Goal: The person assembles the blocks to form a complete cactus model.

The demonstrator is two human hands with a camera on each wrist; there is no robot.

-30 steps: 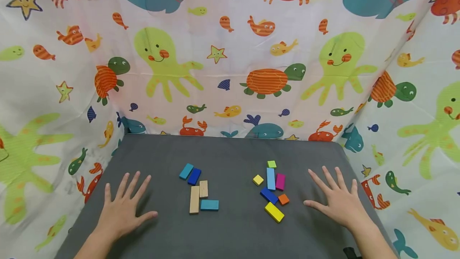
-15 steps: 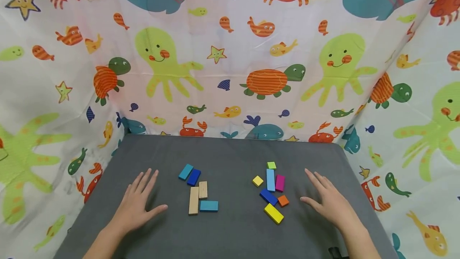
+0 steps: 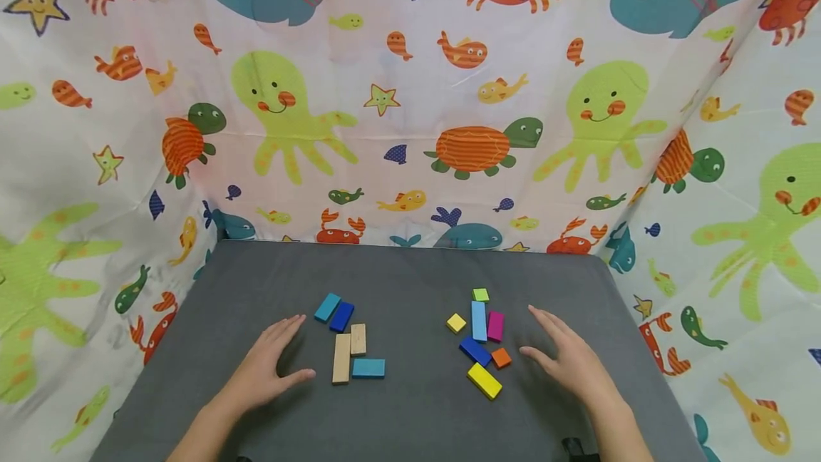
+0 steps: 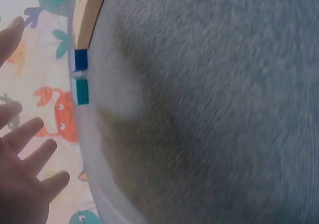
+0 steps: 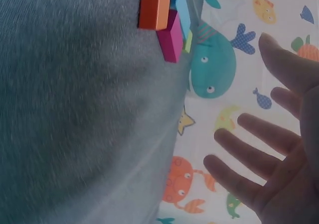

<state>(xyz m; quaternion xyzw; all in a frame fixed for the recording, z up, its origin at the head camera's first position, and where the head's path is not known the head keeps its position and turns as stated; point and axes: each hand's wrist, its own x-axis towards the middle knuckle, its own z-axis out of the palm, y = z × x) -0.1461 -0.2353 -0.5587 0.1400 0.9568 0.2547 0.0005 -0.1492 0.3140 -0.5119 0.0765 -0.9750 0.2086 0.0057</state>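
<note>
My left hand (image 3: 266, 362) hovers over the grey table, fingers extended and thumb apart, holding nothing. Just right of it lie a long plain wooden block (image 3: 342, 358), a shorter wooden block (image 3: 358, 339), two teal blocks (image 3: 368, 368) and a dark blue block (image 3: 342, 317). My right hand (image 3: 567, 355), also empty with fingers extended, hovers right of a second group. Nearest it are an orange block (image 3: 501, 357) and a magenta block (image 3: 495, 326). Around those lie a light blue block (image 3: 478, 321), a blue block (image 3: 475, 351), a yellow block (image 3: 484, 381), a small yellow block (image 3: 456, 323) and a green block (image 3: 480, 295).
Both block groups rest on the grey tabletop (image 3: 410, 419). A white curtain (image 3: 378, 162) printed with sea animals rises behind the table and along both sides. A black object (image 3: 577, 450) shows at my right wrist.
Both hands have moved inward toward the block groups, and their spread fingers have drawn closer together. The blocks lie as before; the head view has shifted slightly.
</note>
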